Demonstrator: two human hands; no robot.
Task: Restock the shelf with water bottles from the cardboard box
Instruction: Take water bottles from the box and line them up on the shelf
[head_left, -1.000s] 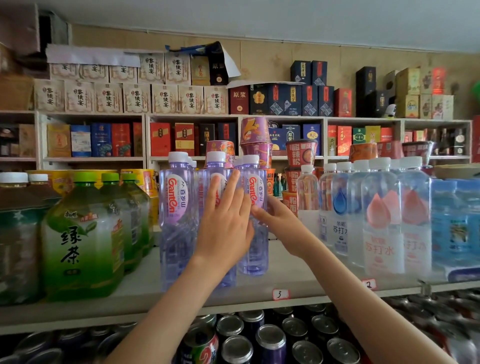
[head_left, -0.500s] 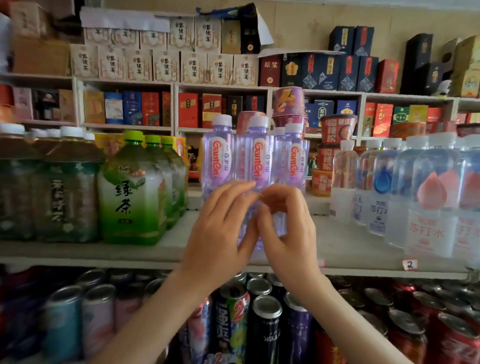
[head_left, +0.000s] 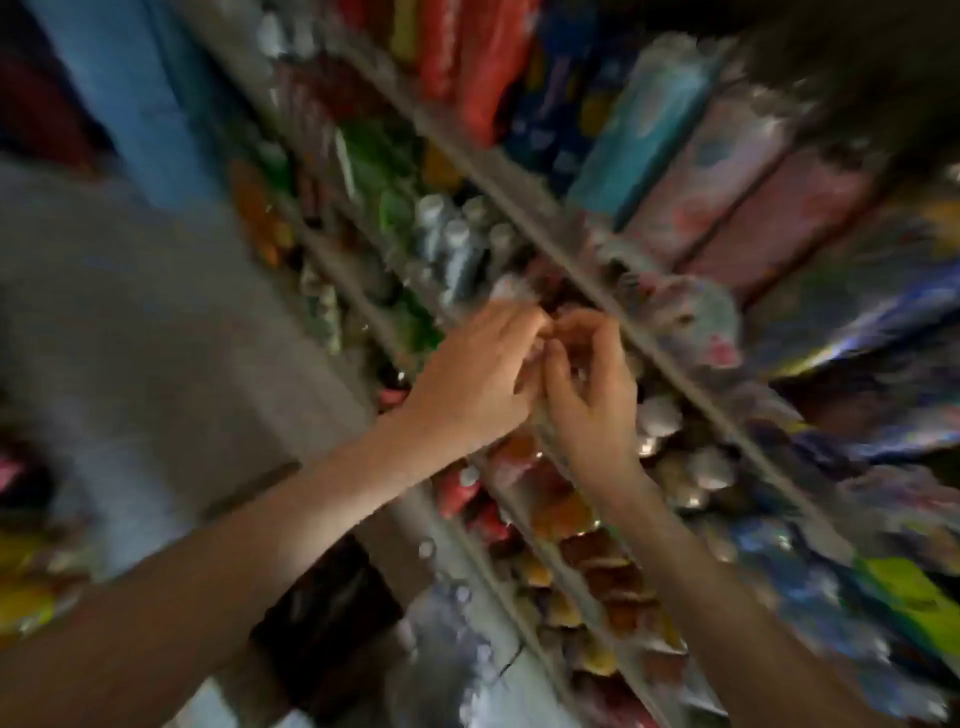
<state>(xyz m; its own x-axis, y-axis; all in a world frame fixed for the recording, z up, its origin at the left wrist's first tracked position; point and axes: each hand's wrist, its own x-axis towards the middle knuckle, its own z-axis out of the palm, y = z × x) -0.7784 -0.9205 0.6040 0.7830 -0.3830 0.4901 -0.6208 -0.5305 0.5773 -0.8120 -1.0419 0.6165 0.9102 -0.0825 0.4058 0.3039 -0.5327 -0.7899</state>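
Observation:
The view is heavily blurred and tilted down along the shelving. My left hand (head_left: 475, 387) and my right hand (head_left: 592, 400) are side by side in the middle, fingertips touching, fingers curled, in front of a lower shelf of cans (head_left: 670, 457). I cannot make out anything between the fingers. Low in the frame a cluster of clear bottles with pale caps (head_left: 452, 608) shows as a smear. I cannot make out a cardboard box.
Shelf edges (head_left: 582, 280) run diagonally from upper left to lower right, packed with cans, green bottles (head_left: 395, 208) and colourful packs (head_left: 769, 208). Grey floor (head_left: 135, 312) lies to the left. A dark object (head_left: 322, 629) sits by the shelf base.
The camera has swung sharply down and rolled; the purple water bottles on the upper shelf are out of view. Both hands have come off them and dropped, still together, to the can shelves.

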